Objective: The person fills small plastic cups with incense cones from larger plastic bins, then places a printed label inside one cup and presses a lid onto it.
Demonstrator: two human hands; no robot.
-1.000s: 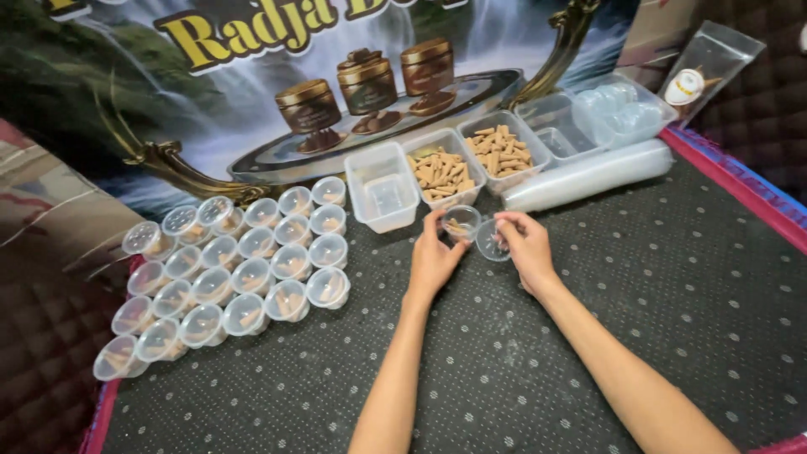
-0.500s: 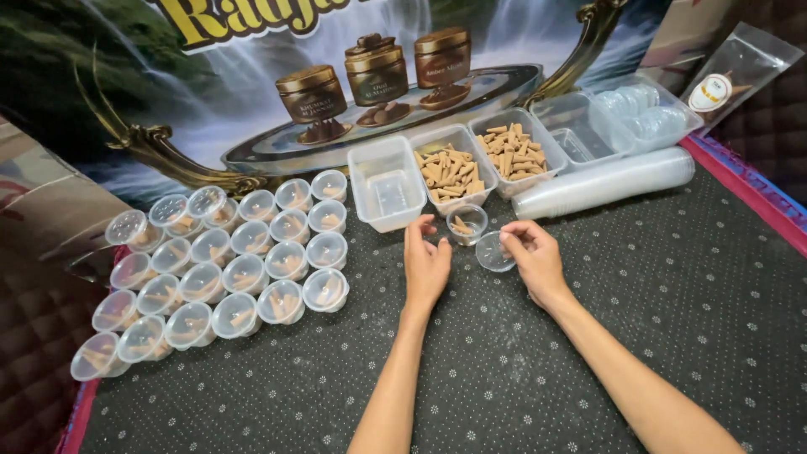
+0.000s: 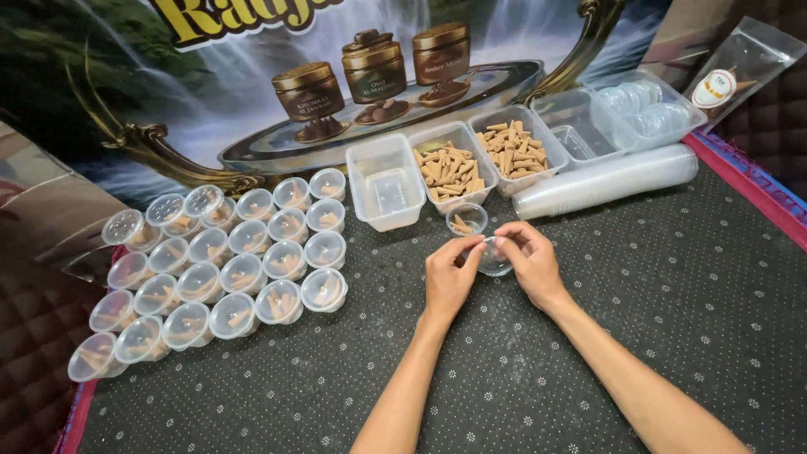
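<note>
My left hand [image 3: 450, 276] and my right hand [image 3: 528, 261] meet over the dark dotted mat [image 3: 521, 370]. Their fingertips pinch a small clear plastic cup [image 3: 493, 261] between them. Just beyond the fingers stands another small clear cup [image 3: 466, 220], open, with a few brown cones in it. Behind that are two clear trays of brown cones [image 3: 450, 168] [image 3: 513, 150] and an empty clear tray [image 3: 387, 185].
Several lidded small cups with cones [image 3: 227, 261] stand in rows at the left. A long stack of clear cups [image 3: 605, 181] lies on its side at the right, behind it a tray of clear lids [image 3: 647, 113] and a plastic pouch [image 3: 731, 63]. A printed banner [image 3: 252, 92] stands at the back.
My left hand left the cup with cones and came right to the clear cup in my right hand. Both hands now pinch it together. The view shifted slightly.
</note>
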